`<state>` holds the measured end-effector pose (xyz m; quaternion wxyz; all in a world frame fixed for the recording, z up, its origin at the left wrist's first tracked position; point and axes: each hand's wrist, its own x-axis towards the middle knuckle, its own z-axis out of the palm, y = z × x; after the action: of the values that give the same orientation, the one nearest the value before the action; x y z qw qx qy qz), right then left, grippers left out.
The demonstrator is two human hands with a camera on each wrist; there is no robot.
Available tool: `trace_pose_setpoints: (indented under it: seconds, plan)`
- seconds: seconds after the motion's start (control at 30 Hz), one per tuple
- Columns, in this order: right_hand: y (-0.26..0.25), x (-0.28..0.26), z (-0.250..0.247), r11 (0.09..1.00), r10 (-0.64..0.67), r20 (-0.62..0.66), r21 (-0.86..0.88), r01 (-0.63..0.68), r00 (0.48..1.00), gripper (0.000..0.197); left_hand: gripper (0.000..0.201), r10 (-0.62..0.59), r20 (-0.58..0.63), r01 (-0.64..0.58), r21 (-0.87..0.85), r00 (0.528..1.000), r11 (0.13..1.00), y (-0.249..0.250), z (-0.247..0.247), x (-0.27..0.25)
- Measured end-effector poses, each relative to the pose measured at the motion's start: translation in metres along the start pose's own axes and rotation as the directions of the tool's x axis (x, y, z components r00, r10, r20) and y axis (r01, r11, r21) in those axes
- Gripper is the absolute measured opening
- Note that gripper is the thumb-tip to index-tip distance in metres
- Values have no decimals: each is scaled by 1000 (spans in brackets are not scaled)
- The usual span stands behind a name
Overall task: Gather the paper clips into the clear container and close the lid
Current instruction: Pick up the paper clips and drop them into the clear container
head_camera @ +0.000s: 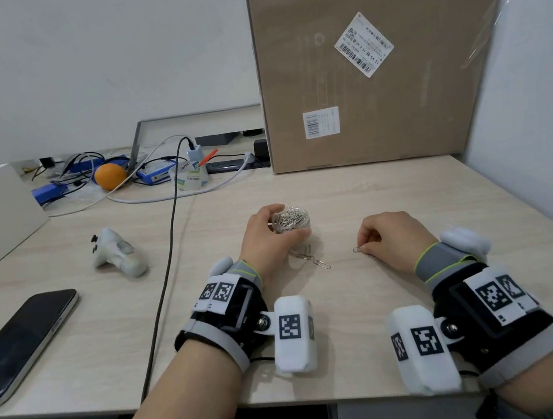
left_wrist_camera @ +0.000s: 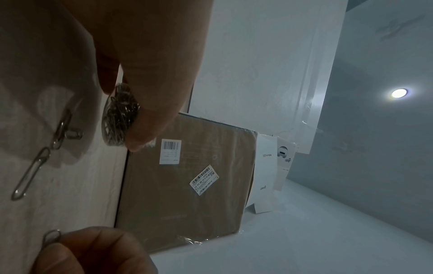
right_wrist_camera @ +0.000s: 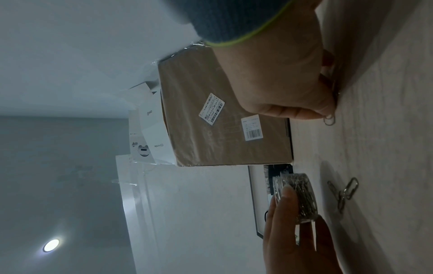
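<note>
Standing on the table (head_camera: 387,196), the clear container (head_camera: 291,221) — full of clips, no lid on — sits gripped in the left hand (head_camera: 264,234). The right hand (head_camera: 391,234) pinches one paper clip (head_camera: 356,250) against the tabletop; linked loose clips (head_camera: 315,260) lie just beside the container.

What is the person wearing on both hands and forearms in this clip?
Both the left hand and the right hand are bare. Each wrist has a grey cuff edged in lime green, then a black strap rig with grey bands and white plates printed with black square markers. A white rounded camera pod with markers is bolted to each rig's inner side.
</note>
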<state>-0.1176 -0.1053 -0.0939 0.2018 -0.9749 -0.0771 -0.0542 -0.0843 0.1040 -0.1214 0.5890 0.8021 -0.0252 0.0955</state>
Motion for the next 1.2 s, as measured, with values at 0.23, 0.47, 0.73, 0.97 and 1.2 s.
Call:
trace_pose_setpoints:
  seconds: [0.23, 0.47, 0.73, 0.97, 1.2]
  plan:
    - [1, 2, 4, 982, 88, -122, 175, -66, 989, 13, 68, 2, 8, -1, -8, 1000, 1000, -2, -2, 1]
    - [4, 1, 1, 937, 223, -129, 303, -176, 966, 5, 64, 13, 3, -13, -3, 1000, 1000, -1, -1, 2]
    - [3, -2, -4, 954, 243, -19, 187, -235, 970, 13, 70, 10, 2, -10, -6, 1000, 1000, 0, -1, 0]
    - [2, -1, -4, 968, 228, -24, 113, -224, 973, 3, 63, 0, 0, 1, -15, 1000, 1000, 1, -2, -1]
    - [-1, 1, -3, 982, 187, 23, -37, -186, 982, 9, 71, 6, 8, -6, 10, 1000, 1000, 4, -2, -3]
